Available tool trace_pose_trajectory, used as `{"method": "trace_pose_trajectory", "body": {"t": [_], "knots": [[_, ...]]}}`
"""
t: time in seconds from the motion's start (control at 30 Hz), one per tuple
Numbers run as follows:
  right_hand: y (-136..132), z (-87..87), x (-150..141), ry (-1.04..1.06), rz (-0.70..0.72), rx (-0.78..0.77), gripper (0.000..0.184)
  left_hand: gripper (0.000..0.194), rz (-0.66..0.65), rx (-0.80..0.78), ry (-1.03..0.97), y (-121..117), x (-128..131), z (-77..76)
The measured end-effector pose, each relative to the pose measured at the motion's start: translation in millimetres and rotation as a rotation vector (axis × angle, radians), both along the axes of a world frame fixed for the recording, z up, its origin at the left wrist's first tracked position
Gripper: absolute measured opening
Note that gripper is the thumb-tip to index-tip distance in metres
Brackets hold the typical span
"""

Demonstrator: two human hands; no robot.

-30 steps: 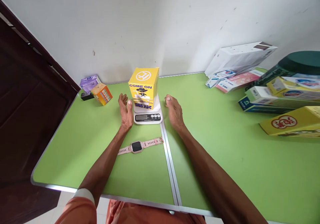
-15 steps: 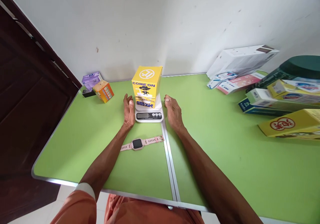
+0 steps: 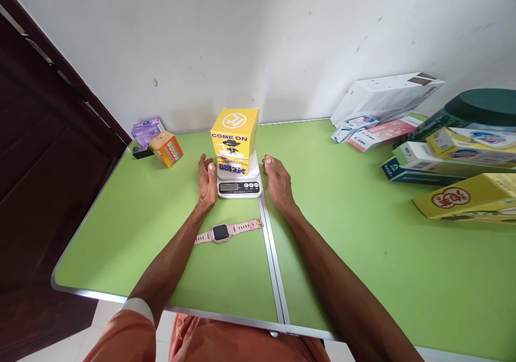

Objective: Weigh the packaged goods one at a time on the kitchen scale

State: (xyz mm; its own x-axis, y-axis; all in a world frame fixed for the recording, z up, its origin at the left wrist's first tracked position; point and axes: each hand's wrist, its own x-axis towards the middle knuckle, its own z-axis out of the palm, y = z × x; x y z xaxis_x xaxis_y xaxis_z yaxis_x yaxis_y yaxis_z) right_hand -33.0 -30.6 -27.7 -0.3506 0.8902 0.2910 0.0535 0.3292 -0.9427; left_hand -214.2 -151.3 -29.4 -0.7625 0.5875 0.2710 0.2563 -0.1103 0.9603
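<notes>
A yellow box printed "COME ON" stands upright on a white digital scale, whose small display shows no readable figure. Just left of the scale, my left hand rests on its edge, open, fingers apart and slightly bent, holding nothing. My right hand lies to the right of the scale with a gap between them; it is loosely open and bent inward, its lower fingers partly hidden. Between my forearms a pink-strapped smartwatch lies flat, its screen dark.
The green table has a metal seam. At the back left sit a purple box, an orange box and a black box. Several cartons, including a yellow one, and a dark green container are on the right.
The view has shifted very slightly. Both hands, the yellow box and the scale keep their places relative to each other.
</notes>
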Motion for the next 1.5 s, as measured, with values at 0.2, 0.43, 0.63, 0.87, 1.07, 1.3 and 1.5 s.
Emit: {"method": "trace_pose_trajectory", "body": {"t": [0.2, 0.43, 0.63, 0.87, 1.07, 1.3, 1.5], "knots": [[-1, 1.9, 0, 0.008, 0.002, 0.001, 0.091, 0.109, -0.001, -0.022, 0.007, -1, -3, -2.2], [1, 0.8, -1, -0.003, -0.005, 0.023, 0.088, 0.109, 0.006, -0.028, 0.012, -1, -4, -0.9], [0, -0.3, -2, 0.007, -0.001, -0.004, 0.090, 0.113, 0.005, -0.034, 0.023, -2, -2, 0.8], [7, 4.1, -3, 0.038, -0.026, 0.093, 0.097, 0.124, -0.022, 0.003, 0.130, 4, -15, 27.2], [23, 31.8, -20, 0.018, 0.164, 0.156, 0.120, 0.127, -0.215, 0.022, 0.223, 24, -37, 73.1], [25, 56.0, -37, -0.018, 0.257, 0.125, 0.128, 0.100, -0.410, -0.170, 0.125, 37, -32, 105.6], [21, 63.0, -29, 0.030, 0.276, 0.045, 0.124, 0.104, -0.473, -0.240, 0.088, 34, -29, 127.2]]}}
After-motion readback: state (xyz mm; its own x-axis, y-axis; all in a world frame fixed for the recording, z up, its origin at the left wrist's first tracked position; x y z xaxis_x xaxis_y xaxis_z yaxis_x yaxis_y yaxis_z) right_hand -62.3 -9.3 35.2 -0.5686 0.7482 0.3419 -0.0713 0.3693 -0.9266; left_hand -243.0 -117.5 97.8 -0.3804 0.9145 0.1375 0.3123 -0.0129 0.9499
